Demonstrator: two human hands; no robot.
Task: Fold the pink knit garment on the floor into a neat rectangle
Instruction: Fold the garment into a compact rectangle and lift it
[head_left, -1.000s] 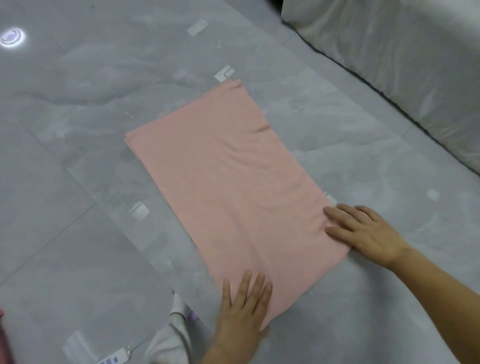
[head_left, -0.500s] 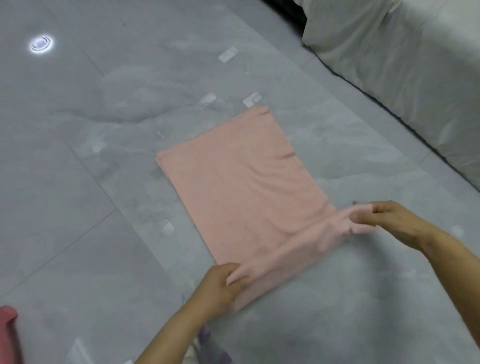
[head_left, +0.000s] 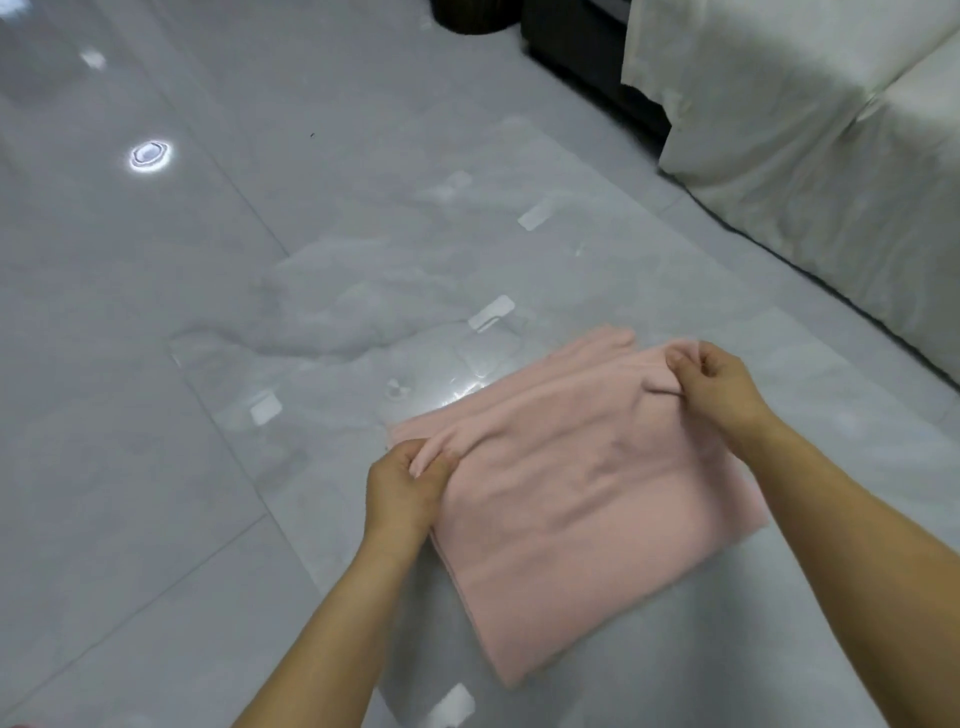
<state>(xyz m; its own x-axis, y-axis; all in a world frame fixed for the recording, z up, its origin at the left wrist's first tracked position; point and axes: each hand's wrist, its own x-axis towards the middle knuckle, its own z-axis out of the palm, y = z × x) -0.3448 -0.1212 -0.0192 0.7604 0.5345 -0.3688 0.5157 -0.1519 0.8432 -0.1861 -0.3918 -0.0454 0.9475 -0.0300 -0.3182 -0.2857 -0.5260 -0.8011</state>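
Left hand (head_left: 405, 488) pinches the pink knit garment (head_left: 571, 519) at the 9 o'clock corner of its upper layer's far edge. The right hand (head_left: 722, 384) pinches the matching corner at 2 o'clock. Holding both corners likely keeps that edge taut and straight, so the upper layer can land square on the layer beneath. The garment lies doubled over on the grey floor (head_left: 156, 415), at about 5 o'clock from the view's centre. A strip of lower layer shows past the held edge toward 12 o'clock, so the edges look not yet aligned. A white-covered sofa (head_left: 805, 156) stands well apart at 2 o'clock.
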